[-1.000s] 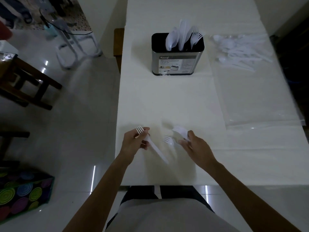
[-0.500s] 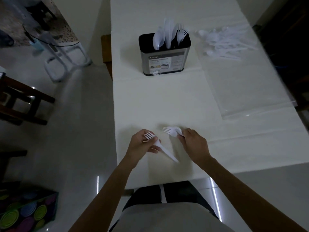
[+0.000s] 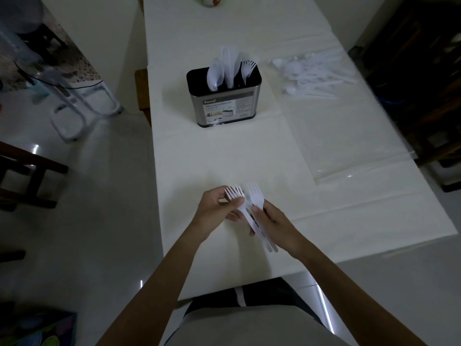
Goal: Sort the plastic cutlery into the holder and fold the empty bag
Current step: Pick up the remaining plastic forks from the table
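Over the near part of the white table (image 3: 224,158), my left hand (image 3: 217,211) and my right hand (image 3: 277,223) hold a small bunch of white plastic forks (image 3: 247,198) together, tines pointing away and handles running back toward me. A steel cutlery holder (image 3: 224,103) with a black top stands at mid table. It holds spoons, knives and forks upright. A clear plastic bag (image 3: 344,136) lies flat on the right, with a pile of loose white cutlery (image 3: 309,73) at its far end.
The table's left edge drops to a glossy tiled floor. A dark wooden stool (image 3: 27,176) and a white stand (image 3: 82,106) are on the left. Dark furniture (image 3: 424,83) lines the right. A colourful bag (image 3: 37,330) sits at lower left.
My hands have come together. The forks that each hand held apart are now gathered into one bunch between both hands.
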`<move>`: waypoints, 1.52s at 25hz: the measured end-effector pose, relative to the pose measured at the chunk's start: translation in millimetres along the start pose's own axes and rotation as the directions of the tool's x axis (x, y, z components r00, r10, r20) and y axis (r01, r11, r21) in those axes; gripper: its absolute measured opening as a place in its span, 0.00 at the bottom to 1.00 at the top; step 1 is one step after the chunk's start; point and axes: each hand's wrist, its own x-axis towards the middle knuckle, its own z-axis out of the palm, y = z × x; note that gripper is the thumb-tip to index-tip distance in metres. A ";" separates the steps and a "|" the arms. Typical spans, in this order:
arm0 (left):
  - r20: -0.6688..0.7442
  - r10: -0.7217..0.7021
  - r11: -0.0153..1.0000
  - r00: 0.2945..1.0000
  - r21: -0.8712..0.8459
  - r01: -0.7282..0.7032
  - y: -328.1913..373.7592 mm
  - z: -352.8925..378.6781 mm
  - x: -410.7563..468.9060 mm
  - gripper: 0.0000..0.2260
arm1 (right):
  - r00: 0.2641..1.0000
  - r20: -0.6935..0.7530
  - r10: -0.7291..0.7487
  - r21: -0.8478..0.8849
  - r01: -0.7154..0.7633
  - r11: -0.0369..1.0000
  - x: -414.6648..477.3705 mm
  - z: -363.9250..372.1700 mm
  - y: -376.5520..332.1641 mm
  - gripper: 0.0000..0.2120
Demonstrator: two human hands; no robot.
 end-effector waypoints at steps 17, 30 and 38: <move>0.096 0.168 0.966 0.981 0.181 -0.183 32.1 31.9 44.8 0.05 | 0.976 0.189 0.108 0.005 -0.111 0.994 7.4 -50.9 -12.3 0.13; 0.181 0.207 0.934 0.962 0.255 -0.249 40.1 45.6 72.5 0.04 | 0.948 0.315 0.053 0.014 -0.061 0.998 34.5 -80.8 -27.1 0.11; -0.291 0.298 0.942 0.909 0.246 -0.230 71.9 27.5 91.8 0.08 | 0.993 0.075 -0.092 -0.001 0.092 0.996 84.9 -114.4 -52.0 0.12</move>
